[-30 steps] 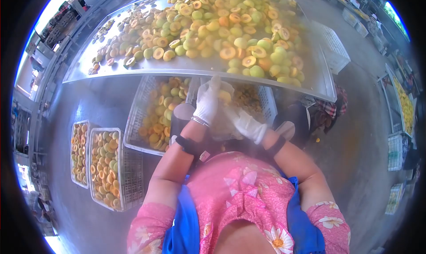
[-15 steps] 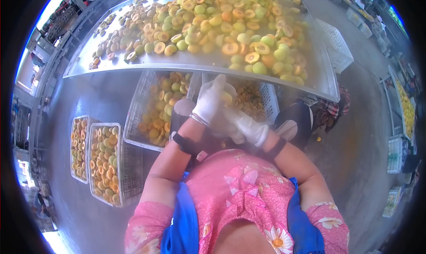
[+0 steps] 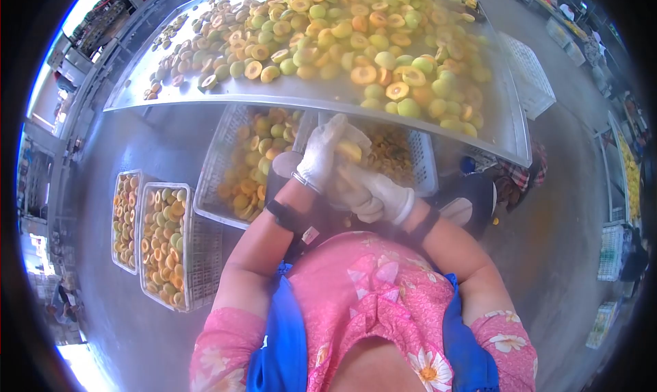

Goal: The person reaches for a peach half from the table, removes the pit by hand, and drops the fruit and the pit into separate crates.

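My left hand, in a white glove, is closed around a yellow fruit piece just below the metal table's front edge. Close beside and below it, my right hand, also gloved, has its fingers curled in; anything inside them is hidden. The metal table bears a heap of halved yellow and green fruit. Under its edge stand a white crate of fruit halves to the left and another crate with small brownish-orange pieces behind my hands.
Two crates of fruit halves stand on the floor at the left. A white crate is beyond the table's right corner. Part of a person in checked cloth shows at the right. More crates line the far right.
The view has shifted slightly, so the table and crates sit a little differently. The yellow fruit piece in my left hand now shows more clearly, and my hands have turned slightly.
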Demonstrator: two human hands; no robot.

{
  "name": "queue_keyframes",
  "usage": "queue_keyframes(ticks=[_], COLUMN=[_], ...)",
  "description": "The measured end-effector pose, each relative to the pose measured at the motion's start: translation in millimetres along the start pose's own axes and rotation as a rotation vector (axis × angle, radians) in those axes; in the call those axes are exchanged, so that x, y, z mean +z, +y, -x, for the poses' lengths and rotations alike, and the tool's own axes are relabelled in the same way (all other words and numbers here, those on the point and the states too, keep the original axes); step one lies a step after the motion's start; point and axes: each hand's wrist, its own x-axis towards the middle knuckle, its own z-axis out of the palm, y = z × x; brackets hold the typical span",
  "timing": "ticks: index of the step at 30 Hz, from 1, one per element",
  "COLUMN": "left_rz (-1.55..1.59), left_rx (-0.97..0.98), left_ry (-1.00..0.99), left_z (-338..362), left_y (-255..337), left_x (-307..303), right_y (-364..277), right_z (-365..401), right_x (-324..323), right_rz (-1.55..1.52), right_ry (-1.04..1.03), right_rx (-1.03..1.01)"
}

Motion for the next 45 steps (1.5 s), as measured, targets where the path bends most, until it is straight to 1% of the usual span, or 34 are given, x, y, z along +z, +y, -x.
queue_keyframes(ticks=[1, 3, 4, 5, 7, 8, 9, 10, 11, 12, 13, 15, 16, 18, 19, 20, 22, 23, 24, 25, 26, 28, 29, 31, 32, 33, 35, 36, 38, 39, 41, 42, 43, 45], left_rz=[-0.002, 0.2, 0.194, 0.367, 0.712, 0.778, 0.755, 0.479, 0.407, -0.044, -0.418, -0.848, -0.855, -0.874, -0.745, -0.802, -0.763, -1.0, -1.012, -1.023, -1.025, -1.346, -1.346, -1.17, -1.159, -1.159, -0.962, -0.961, -0.67, -0.67, -0.229, -0.16, -0.158, 0.271], left_rx=[0.006, -0.089, -0.082, -0.069, -0.035, -0.054, 0.033, 0.091, 0.164, 0.184, 0.291, 0.402, 0.403, 0.052, 0.2, 0.258, 0.211, -0.019, -0.13, -0.242, -0.24, -0.144, -0.146, -0.197, -0.126, -0.126, -0.1, -0.097, -0.03, -0.029, 0.008, 0.079, 0.077, 0.052], left_ry=[0.005, 0.084, 0.092, 0.184, 0.371, 0.37, 0.393, 0.441, 0.49, 0.62, 0.696, 0.697, 0.688, 0.713, 0.535, 0.444, 0.374, 0.352, 0.352, 0.351, 0.34, 0.516, 0.506, 0.52, 0.497, 0.496, 0.381, 0.379, 0.315, 0.315, 0.309, 0.31, 0.313, 0.338], left_z=[-1, -3, -6, -10, -16, -10, -15, -7, -12, -15, -16, -18, -25, -47, -70, -92, -137, -149, -164, -176, -184, -194, -196, -196, -193, -189, -181, -182, -182, -177, -160, -150, -139, -121], left_y=[1, 3, 3, 0, -5, 6, 5, 0, -11, -13, -9, 22, 32, 49, 29, 18, -4, 10, 13, 13, 9, -2, -3, -1, 1, 2, 8, 3, -7, -7, -8, -6, -6, -2], left_x=[1, 3, 3, 3, 0, 0, -24, -45, -85, -121, -132, -121, -103, -52, -64, -58, -49, -31, -16, -3, 4, 14, 17, 19, 20, 21, 26, 21, 13, 11, 11, 18, 27, 42], right_y=[-4, -8, -7, -6, -5, -5, -5, -6, -7, -9, -10, -15, -19, -27, -30, -32, -37, -38, -40, -41, -41, -42, -43, -44, -44, -44, -47, -47, -46, -45, -45, -46, -46, -48], right_z=[-2, -6, -8, -9, -10, -11, -12, -12, -11, -10, -9, -8, -10, -8, -7, -6, -6, -6, -2, -1, 1, 8, 11, 14, 13, 13, 14, 14, 11, 11, 14, 16, 17, 18], right_x=[-8, -12, -14, -15, -19, -22, -27, -36, -45, -50, -53, -46, -38, -26, -22, -23, -28, -31, -24, -22, -22, -21, -21, -20, -21, -20, -18, -18, -20, -20, -23, -21, -21, -23], right_rz=[-0.068, -0.124, -0.218, -0.315, -0.268, -0.349, -0.433, -0.471, -0.522, -0.529, -0.535, -0.521, -0.49, -0.428, -0.401, -0.392, -0.416, -0.44, -0.452, -0.453, -0.415, -0.362, -0.367, -0.31, -0.293, -0.293, -0.312, -0.31, -0.277, -0.276, -0.239, -0.202, -0.202, -0.142], right_ry=[-0.106, -0.137, -0.228, -0.317, -0.4, -0.447, -0.494, -0.443, -0.42, -0.348, -0.272, -0.106, 0.026, 0.078, 0.102, 0.071, 0.044, 0.021, 0.113, 0.115, 0.108, 0.104, 0.11, 0.145, 0.162, 0.163, 0.199, 0.2, 0.255, 0.255, 0.163, 0.182, 0.183, 0.058], right_rx=[0.055, 0.087, 0.074, 0.061, 0.025, -0.076, -0.179, -0.236, -0.295, -0.344, -0.394, -0.416, -0.393, -0.384, -0.395, -0.414, -0.422, -0.424, -0.429, -0.439, -0.442, -0.445, -0.45, -0.454, -0.458, -0.459, -0.476, -0.479, -0.509, -0.51, -0.537, -0.543, -0.54, -0.477])
